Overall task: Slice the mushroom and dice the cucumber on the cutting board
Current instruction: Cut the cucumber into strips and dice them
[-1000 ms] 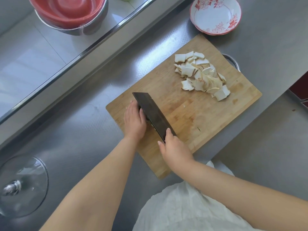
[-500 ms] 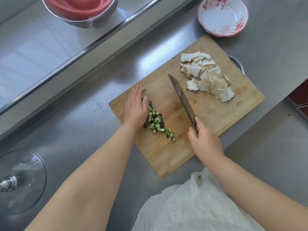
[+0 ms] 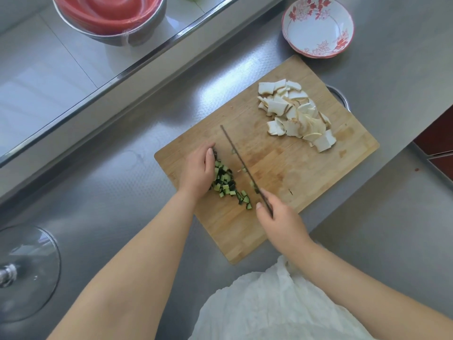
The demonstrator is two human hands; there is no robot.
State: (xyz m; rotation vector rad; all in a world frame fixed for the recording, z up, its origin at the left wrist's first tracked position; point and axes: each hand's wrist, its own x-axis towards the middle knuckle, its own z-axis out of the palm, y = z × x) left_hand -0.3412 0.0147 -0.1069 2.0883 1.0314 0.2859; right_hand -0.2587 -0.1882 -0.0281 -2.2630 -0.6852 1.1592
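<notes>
Diced cucumber corralled beside an upright blade, sliced mushroom waiting at the far end of the board.

Nearest, the right hand (image 3: 279, 217) has its fingers wrapped round the handle of the dark, thin-edged kitchen knife (image 3: 241, 163), whose blade stands on edge just beside the heap of small green cucumber cubes (image 3: 226, 181). The left hand (image 3: 197, 171) cups that heap, its fingers curled against the cubes and close to the steel; a push of the blade toward them could nick a fingertip. A few cubes lie near the front of the rectangular bamboo cutting board (image 3: 282, 168) and could roll onto the steel worktop (image 3: 98, 192). Farther off, the pale mushroom slices (image 3: 296, 116) sit piled near the board's far edge, the red-flowered white bowl (image 3: 317, 28) beyond.
</notes>
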